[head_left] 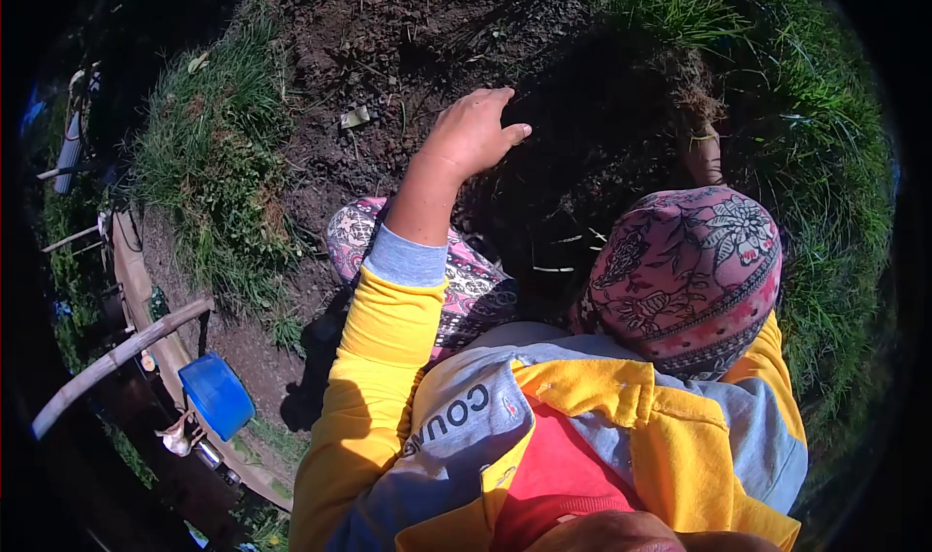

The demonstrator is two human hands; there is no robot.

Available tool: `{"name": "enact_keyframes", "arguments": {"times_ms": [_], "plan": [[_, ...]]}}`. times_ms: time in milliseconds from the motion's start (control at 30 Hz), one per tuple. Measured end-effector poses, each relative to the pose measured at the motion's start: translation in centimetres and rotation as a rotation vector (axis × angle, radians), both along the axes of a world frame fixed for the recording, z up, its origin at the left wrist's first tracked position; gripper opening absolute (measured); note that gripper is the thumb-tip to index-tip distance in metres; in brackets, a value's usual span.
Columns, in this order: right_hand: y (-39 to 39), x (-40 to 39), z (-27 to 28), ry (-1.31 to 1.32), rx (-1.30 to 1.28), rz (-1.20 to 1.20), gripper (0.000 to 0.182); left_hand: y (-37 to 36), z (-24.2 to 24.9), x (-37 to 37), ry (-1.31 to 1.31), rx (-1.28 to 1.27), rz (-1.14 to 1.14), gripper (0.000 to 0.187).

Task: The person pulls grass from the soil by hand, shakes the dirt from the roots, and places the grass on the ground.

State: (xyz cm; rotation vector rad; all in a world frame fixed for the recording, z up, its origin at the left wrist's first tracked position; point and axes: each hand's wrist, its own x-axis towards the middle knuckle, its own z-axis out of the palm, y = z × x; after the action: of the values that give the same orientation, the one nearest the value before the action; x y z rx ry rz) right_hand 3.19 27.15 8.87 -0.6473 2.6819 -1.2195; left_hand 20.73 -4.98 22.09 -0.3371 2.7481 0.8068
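My left hand [478,134] reaches over dark, bare soil [408,42]. It holds nothing I can see; the thumb stands apart from the fingers, which point away into the shade. Past my right knee, my right hand [704,152] is at a clump of green grass [675,13] with brown roots hanging from its base. The roots and soil cover most of that hand's fingers, but the clump appears to be in its grip. Patterned pink cloth [694,280] covers both my knees, on either side of the shaded ground.
Grass [218,125] grows left of the soil, and more grass [825,212] along the right. A small pale scrap [355,117] lies on the dirt. At lower left are a blue basin [218,395], a wooden pole [121,358] and a white object [175,437].
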Motion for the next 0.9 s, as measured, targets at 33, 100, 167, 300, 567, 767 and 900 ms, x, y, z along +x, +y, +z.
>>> {"name": "enact_keyframes", "arguments": {"times_ms": [33, 100, 167, 300, 567, 767, 900], "plan": [[0.4, -0.2, -1.3, 0.003, 0.106, 0.013, 0.03, 0.1, -0.1, -0.2, -0.014, -0.004, -0.003, 0.054], [1.2, -1.6, -4.4, -0.03, 0.461, 0.074, 0.03, 0.4, -0.3, -0.8, -0.033, -0.011, -0.001, 0.054], [1.1, -1.9, -4.5, -0.082, 0.601, 0.121, 0.03, 0.8, -0.4, -1.0, -0.044, 0.007, -0.013, 0.053], [0.1, -1.1, -3.9, -0.019, 0.101, 0.099, 0.024, 1.0, -1.2, -0.8, -0.007, 0.027, -0.028, 0.054], [-0.2, -0.7, -7.1, 0.111, 0.39, 0.1, 0.025, 0.8, -0.7, -1.5, -0.081, -0.02, -0.032, 0.055], [0.2, -1.2, -7.3, -0.002, 0.52, 0.026, 0.027, 0.8, -1.0, -1.0, -0.058, 0.009, -0.026, 0.053], [-1.1, 0.2, -2.0, -0.061, 0.213, -0.073, 0.026, 0.6, -1.5, -1.0, -0.089, -0.002, -0.015, 0.054]]}}
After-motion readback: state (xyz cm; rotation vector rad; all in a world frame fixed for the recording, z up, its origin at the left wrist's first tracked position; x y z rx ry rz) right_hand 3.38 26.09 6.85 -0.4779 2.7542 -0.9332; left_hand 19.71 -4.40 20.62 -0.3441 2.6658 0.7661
